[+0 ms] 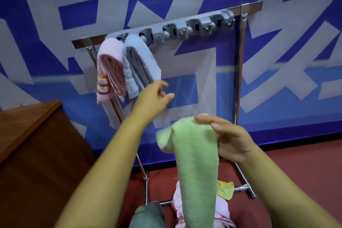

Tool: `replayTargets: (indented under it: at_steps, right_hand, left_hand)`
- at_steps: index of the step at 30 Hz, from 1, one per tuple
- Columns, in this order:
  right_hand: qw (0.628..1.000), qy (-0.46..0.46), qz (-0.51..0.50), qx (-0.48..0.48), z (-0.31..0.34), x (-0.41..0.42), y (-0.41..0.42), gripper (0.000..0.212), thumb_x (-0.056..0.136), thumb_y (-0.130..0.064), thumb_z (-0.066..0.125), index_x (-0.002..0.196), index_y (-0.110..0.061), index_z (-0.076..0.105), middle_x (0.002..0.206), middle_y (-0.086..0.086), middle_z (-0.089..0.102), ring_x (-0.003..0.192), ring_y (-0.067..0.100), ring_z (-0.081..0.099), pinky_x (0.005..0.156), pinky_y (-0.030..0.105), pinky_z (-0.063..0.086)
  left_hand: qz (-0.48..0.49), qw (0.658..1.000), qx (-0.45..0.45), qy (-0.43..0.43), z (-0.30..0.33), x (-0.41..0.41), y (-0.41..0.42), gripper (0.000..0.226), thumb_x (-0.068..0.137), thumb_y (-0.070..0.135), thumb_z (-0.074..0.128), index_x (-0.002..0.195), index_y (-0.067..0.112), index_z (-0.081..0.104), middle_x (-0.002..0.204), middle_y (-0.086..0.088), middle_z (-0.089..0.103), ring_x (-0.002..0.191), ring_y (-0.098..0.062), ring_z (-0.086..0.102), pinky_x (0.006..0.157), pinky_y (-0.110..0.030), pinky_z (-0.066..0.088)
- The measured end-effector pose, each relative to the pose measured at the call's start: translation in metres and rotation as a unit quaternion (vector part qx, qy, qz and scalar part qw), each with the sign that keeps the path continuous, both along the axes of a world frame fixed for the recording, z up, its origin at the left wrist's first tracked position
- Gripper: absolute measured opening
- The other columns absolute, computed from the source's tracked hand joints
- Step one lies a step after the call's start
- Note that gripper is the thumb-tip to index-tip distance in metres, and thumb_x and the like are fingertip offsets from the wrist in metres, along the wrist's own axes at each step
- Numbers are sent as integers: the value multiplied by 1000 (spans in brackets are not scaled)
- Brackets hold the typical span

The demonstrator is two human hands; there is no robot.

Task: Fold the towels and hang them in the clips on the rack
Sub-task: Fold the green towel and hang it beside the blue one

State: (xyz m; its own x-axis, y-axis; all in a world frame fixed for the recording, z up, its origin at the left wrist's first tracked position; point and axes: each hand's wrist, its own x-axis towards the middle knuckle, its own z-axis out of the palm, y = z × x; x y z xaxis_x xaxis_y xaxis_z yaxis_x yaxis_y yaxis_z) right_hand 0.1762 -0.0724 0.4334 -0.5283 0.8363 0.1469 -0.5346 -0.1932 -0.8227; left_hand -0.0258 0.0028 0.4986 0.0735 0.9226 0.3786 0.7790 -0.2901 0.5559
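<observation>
Rack [240, 65] first: its clip bar [185, 27] carries a pink towel [109, 68] and a blue towel [140, 61] in the two clips at its left end, the rest vacant. Green towel [196, 163] hangs folded lengthwise from the right hand [231, 139], fingers pinching its top fold. It looks light, soft and floppy, likely to sag open; gripping the folded top edge seems best. Left hand [155, 98] hovers just beside the blue towel's lower corner, fingers loosely apart, holding nothing. More towels [222, 207] lie by the rack's foot.

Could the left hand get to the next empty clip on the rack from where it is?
Probably yes. The left hand is open, holds nothing, and sits just below the blue towel; nothing blocks the way to the empty clip beside it.
</observation>
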Motion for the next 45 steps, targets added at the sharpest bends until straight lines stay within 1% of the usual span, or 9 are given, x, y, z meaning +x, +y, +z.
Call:
replayTargets:
  at_steps: [3, 6, 11, 20, 25, 31, 36, 41, 45]
  right_hand:
    - [1000, -12, -23, 1, 0, -8, 1, 58, 43, -36, 90, 97, -20, 75, 97, 1, 73, 82, 15, 69, 72, 26, 56]
    - [998, 9, -66, -23, -8, -18, 1, 59, 43, -28, 92, 98, -17, 75, 94, 8, 73, 81, 17, 71, 70, 28, 57]
    - [995, -19, -93, -17, -5, -23, -10, 28, 62, -11, 68, 88, -19, 77, 89, 6, 74, 79, 17, 71, 69, 27, 57]
    - [994, -4, -109, -23, 8, -16, -10, 25, 68, -10, 63, 86, -20, 76, 90, 5, 73, 79, 18, 69, 70, 29, 58]
    - [992, -25, -127, -1, 17, -21, -15, 29, 85, -7, 52, 106, -21, 68, 84, 2, 72, 69, 12, 67, 61, 23, 56]
    - [979, -87, -122, 138, 20, -16, -20, 59, 74, -49, 70, 128, -52, 47, 69, -4, 51, 68, 11, 51, 64, 28, 42]
    - [953, -105, -197, 205, 26, -23, -21, 45, 78, -5, 62, 112, -34, 66, 106, -11, 71, 99, 4, 64, 81, 19, 50]
    - [971, -40, -189, 141, 38, -33, -20, 28, 74, -3, 67, 93, -22, 76, 92, -3, 72, 87, 10, 68, 73, 22, 54]
    - [985, 40, -133, 104, 55, -29, -17, 35, 76, -4, 59, 104, -23, 70, 73, -2, 65, 67, 8, 65, 62, 20, 54]
  left_hand:
    - [-11, 969, -61, -241, -40, 0, -46, 11, 91, 25, 57, 94, 15, 59, 52, 10, 56, 53, -5, 53, 59, -22, 45]
    - [-64, 934, -93, -338, -56, 2, -79, 19, 91, 35, 48, 100, 20, 57, 56, 11, 58, 54, -2, 53, 57, -18, 48]
    - [-153, 928, -151, -305, -62, 2, -96, 33, 85, 59, 48, 116, 49, 49, 88, 3, 60, 85, -8, 57, 81, -21, 47]
    - [-226, 845, -177, -452, -53, 13, -96, 54, 82, 11, 65, 125, 40, 51, 93, -6, 72, 90, -17, 66, 79, -31, 56]
    - [-185, 838, -121, -499, -42, 15, -95, 29, 73, 10, 66, 95, 26, 74, 97, -2, 73, 90, -13, 67, 75, -24, 55]
    - [-167, 843, -105, -501, -16, 13, -89, 23, 71, 18, 64, 91, 21, 74, 86, -1, 71, 82, -12, 64, 74, -23, 55]
    - [-181, 838, -123, -500, -6, 12, -90, 33, 72, 18, 63, 105, 19, 68, 91, -5, 70, 81, -14, 66, 69, -25, 56]
    - [-221, 825, -128, -504, -13, 6, -94, 53, 74, 27, 75, 123, 32, 57, 109, -2, 69, 96, -16, 66, 77, -28, 55]
    - [-277, 806, -129, -508, -23, 3, -99, 81, 62, 28, 83, 132, 39, 45, 121, 3, 66, 110, -18, 63, 82, -30, 54]
